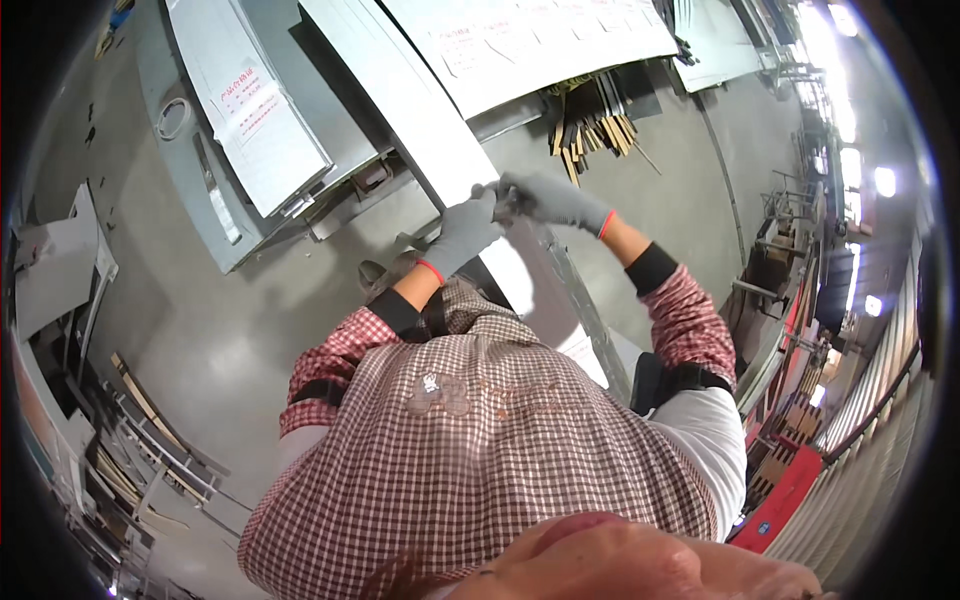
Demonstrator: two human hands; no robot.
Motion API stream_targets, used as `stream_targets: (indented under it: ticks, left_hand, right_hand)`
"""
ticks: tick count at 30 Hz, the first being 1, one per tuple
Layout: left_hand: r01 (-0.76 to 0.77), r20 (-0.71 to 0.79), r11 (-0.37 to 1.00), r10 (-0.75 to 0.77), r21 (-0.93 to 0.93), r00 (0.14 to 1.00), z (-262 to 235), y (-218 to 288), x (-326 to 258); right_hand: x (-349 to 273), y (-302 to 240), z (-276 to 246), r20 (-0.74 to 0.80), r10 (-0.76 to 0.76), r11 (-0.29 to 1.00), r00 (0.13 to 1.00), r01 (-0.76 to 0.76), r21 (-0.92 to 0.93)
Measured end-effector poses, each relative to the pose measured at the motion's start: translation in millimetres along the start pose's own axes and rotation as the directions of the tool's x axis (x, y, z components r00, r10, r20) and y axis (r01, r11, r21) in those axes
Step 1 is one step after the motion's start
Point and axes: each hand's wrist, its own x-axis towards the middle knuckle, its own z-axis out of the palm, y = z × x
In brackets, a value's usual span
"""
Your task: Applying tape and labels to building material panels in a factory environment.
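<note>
Both of my hands wear grey gloves with red cuffs and meet over a long white panel (425, 125). My left hand (464, 236) is curled, its fingers drawn together near the panel's edge. Beside it, my right hand (556, 201) has its fingertips bent in against the left one's. A small dark thing seems to lie between the fingertips, too small and shaded to name. The panel runs from the far side under my hands to beside my body, and my right arm throws a shadow on it.
Left of the panel, a stack of white boards (255, 110) lies on a grey-green table (165, 70) with a roll of tape (174, 119). More white sheets (540, 45) lie at the far side, above a bundle of wooden strips (600, 135). Racks (775, 245) stand at right.
</note>
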Motion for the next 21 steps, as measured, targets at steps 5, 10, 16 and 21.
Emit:
stream_targets:
  ticks: [5, 10, 16, 21]
  left_hand:
    - [-0.125, 0.283, 0.942, 0.034, 0.311, 0.958, -3.4, 25.3, 14.7]
    - [0.108, -0.416, 0.844, -0.365, -0.525, 0.833, -85.4, -15.3, -2.1]
    - [-0.223, -0.325, 0.785, 0.030, -0.577, 0.945, 118.8, -40.8, -54.9]
    - [0.380, 0.231, 0.613, -0.310, -0.693, 0.922, 8.7, 6.0, -55.5]
  right_hand:
    - [43.4, 136.5, 16.9, 0.244, 0.377, 0.406, 0.894, 0.078, -0.911]
    - [40.9, 111.6, 3.1, -0.261, 0.090, 0.899, 0.961, -0.192, -0.394]
    - [-3.1, 81.7, 28.0, 0.300, 0.311, 0.873, 0.902, -0.396, 0.284]
    - [-7.0, 74.5, 49.3, 0.067, 0.459, 0.671, 0.886, -0.296, -0.680]
